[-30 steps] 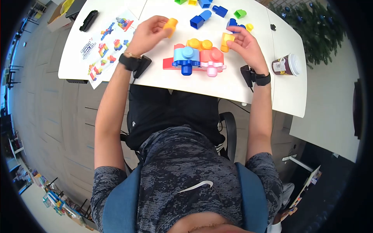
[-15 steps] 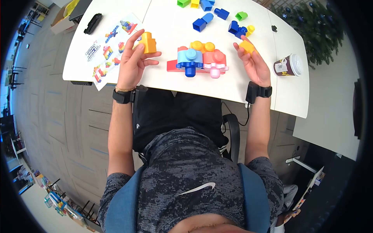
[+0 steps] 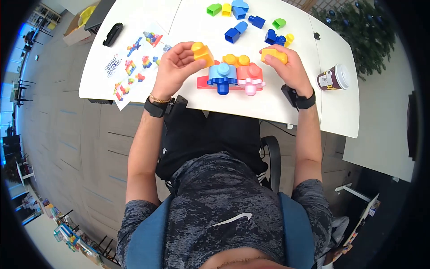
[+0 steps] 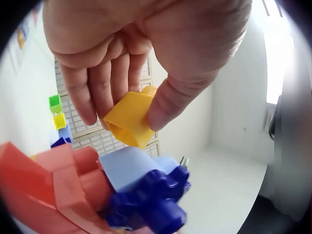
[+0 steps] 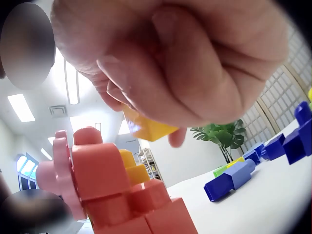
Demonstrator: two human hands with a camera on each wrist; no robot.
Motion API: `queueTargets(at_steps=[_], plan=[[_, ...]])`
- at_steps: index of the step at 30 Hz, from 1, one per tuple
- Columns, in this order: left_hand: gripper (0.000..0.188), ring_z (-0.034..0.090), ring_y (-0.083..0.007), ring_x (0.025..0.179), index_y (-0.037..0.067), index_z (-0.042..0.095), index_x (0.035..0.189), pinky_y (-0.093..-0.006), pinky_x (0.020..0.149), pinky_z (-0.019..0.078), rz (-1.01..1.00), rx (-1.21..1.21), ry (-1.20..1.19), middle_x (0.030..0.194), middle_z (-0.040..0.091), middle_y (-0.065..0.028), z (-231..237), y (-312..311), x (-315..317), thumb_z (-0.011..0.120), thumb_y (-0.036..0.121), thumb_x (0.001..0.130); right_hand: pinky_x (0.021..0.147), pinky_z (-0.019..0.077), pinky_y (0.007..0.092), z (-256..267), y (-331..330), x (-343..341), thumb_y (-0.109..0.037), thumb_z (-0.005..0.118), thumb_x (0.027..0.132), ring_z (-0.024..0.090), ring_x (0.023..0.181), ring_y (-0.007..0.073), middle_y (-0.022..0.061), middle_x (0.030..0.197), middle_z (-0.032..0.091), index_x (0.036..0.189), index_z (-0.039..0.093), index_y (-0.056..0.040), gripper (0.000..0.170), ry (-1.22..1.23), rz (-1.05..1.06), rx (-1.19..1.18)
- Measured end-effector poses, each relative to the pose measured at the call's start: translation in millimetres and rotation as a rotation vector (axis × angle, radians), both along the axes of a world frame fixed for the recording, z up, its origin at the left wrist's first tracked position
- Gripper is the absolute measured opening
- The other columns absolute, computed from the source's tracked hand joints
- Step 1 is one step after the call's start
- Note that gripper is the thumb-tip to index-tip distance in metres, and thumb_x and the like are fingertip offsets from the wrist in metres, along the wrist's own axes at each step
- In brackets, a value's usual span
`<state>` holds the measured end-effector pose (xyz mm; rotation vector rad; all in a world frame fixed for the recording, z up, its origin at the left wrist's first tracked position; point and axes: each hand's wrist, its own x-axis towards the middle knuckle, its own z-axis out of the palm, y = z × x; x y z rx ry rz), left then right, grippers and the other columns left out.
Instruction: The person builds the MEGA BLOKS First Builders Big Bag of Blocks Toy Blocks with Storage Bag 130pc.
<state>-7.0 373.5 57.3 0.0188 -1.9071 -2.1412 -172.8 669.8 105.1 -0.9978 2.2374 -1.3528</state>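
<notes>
My left hand (image 3: 172, 71) pinches a yellow toy block (image 3: 204, 54) between thumb and fingers, up beside the built toy. In the left wrist view this yellow block (image 4: 130, 119) shows its hollow underside, above a light blue block (image 4: 127, 168). My right hand (image 3: 293, 69) grips a second yellow block (image 3: 274, 55) to the right of the build; in the right wrist view the curled fingers hide much of it. Between the hands stands the build: red blocks (image 3: 249, 71), a light blue block with a dark blue gear-shaped piece (image 3: 223, 86), a pink gear-shaped piece (image 3: 251, 88) and yellow studs (image 3: 236, 59) behind.
Loose blue blocks (image 3: 235, 33), green blocks (image 3: 214, 9) and other small blocks lie toward the table's far side. A picture sheet (image 3: 134, 67) and a black case (image 3: 113, 34) are at the left. A lidded paper cup (image 3: 329, 80) lies near the right edge.
Both hands keep their yellow blocks. My left hand swung out to the left, then came back beside the build. My right hand turned palm up, then rolled over again and moved inward.
</notes>
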Motion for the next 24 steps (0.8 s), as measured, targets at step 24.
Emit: queueTargets(at_steps=[24], plan=[[0.051,0.074,-0.0189,0.112,0.008,0.067,0.143,-0.03,0.097,0.0598,-0.105,-0.621,0.141,0.129,0.075,-0.0125,9,9,3,0.073,-0.005,0.094,0.06,0.0453,0.0301,-8,-24,-6,-0.046,0.064,0.106,0.057,0.064,0.0153,0.0094,0.073,0.063,0.098,0.068,-0.0029,0.044,0.166,0.256,0.236]])
